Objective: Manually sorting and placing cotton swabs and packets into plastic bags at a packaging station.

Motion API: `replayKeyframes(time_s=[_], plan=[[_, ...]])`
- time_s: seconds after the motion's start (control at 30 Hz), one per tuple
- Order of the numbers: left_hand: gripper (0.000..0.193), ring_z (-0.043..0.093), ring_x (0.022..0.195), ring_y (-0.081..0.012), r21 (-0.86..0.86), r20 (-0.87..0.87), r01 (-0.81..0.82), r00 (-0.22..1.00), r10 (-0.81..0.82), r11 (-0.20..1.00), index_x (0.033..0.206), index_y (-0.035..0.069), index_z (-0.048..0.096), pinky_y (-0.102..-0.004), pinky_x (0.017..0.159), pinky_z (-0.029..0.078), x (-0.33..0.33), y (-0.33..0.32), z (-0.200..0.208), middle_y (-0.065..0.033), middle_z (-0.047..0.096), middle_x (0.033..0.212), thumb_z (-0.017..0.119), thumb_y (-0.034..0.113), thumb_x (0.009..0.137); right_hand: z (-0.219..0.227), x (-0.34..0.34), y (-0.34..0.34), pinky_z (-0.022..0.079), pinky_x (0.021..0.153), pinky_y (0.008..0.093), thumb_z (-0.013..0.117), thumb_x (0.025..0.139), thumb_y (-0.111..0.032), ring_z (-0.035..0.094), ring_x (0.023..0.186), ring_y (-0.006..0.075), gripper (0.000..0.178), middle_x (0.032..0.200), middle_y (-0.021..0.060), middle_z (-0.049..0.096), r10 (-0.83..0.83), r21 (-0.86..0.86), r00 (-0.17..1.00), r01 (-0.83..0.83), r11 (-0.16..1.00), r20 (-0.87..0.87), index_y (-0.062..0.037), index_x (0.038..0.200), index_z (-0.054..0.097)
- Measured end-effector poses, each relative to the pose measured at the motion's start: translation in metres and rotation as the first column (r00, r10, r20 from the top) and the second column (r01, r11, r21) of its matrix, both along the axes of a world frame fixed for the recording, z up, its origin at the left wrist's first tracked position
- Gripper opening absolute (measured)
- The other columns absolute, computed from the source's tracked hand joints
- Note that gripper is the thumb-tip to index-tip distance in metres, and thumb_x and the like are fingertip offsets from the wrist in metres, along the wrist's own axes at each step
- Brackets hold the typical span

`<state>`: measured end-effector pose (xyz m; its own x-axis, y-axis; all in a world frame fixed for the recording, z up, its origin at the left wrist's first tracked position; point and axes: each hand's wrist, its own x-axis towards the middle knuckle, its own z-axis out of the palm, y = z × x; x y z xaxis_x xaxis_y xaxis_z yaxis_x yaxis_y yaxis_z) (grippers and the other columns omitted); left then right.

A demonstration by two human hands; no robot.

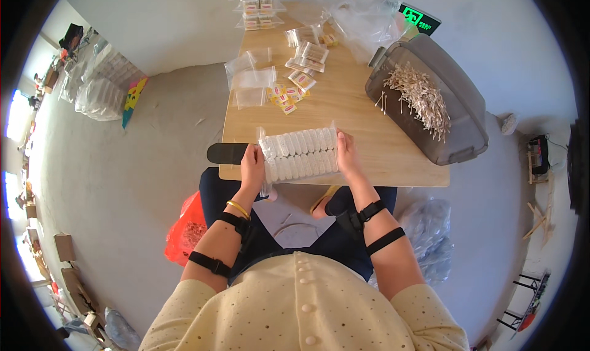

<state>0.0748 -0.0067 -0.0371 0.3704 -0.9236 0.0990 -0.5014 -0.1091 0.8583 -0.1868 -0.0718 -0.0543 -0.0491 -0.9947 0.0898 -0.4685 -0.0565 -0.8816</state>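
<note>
Between my hands is a clear plastic bag [300, 153], packed with two rows of narrow, whitish see-through pieces. I hold it at the table's near edge. My left hand [252, 167] is closed on its left end, and my right hand [346, 153] grips its right end. What exactly the pieces are is too small to tell. A black flat strip with a rounded end [226, 153] sticks out past the table's left edge, close to my left hand. Farther back lie small yellow-and-white cards [286, 97] and flat clear bags [253, 78].
On the wooden table [362, 148], a grey plastic bin [470, 120] holds a heap of cotton swabs [421, 99]. Small filled packets [307, 57] and stacked bagged packs [257, 7] sit toward the back. A red plastic bag [187, 231] stands on the floor at left.
</note>
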Motion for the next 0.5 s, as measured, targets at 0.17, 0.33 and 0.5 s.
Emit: replayKeyframes(time_s=[0.17, 0.33, 0.5], plan=[[0.015, 0.057, 0.086, -0.0494, 0.206, 0.221, 0.092, 0.965, -0.138, 0.974, 0.097, 0.001, 0.052, -0.0493, 0.074, 0.047, 0.003, -0.009, 0.028, -0.0249, 0.062, 0.088, 0.049, 0.015, 0.1, 0.017, 0.019, 0.021, 0.031, 0.111, 0.0477, 0.032, 0.108, -0.041, 0.045, 0.13, 0.0356, 0.053, 0.137, 0.0182, 0.054, -0.093, -0.025, 0.996, 0.093, 0.995, -0.016, -0.0042, 0.135, 0.058], [0.013, 0.062, 0.07, -0.0342, 0.158, 0.251, 0.004, 0.967, -0.045, 0.987, 0.092, 0.001, 0.056, -0.0418, 0.063, 0.048, 0.009, -0.008, 0.028, -0.0161, 0.064, 0.078, 0.059, 0.013, 0.096, 0.002, 0.007, 0.016, 0.033, 0.11, 0.0468, 0.035, 0.107, -0.04, 0.047, 0.127, 0.0363, 0.051, 0.133, 0.0201, 0.056, -0.123, 0.015, 0.989, 0.122, 0.992, 0.08, -0.0034, 0.133, 0.059], [0.011, 0.061, 0.065, -0.0109, 0.127, -0.322, -0.069, 0.941, 0.107, 0.99, 0.095, 0.0, 0.062, -0.0285, 0.056, 0.047, 0.011, -0.002, 0.023, -0.0038, 0.065, 0.076, 0.065, 0.011, 0.096, 0.004, -0.001, 0.012, 0.04, 0.102, 0.047, 0.042, 0.106, -0.038, 0.052, 0.117, 0.0383, 0.046, 0.121, 0.0224, 0.062, -0.09, 0.031, 0.977, 0.086, 0.996, 0.191, -0.0013, 0.123, 0.064]])
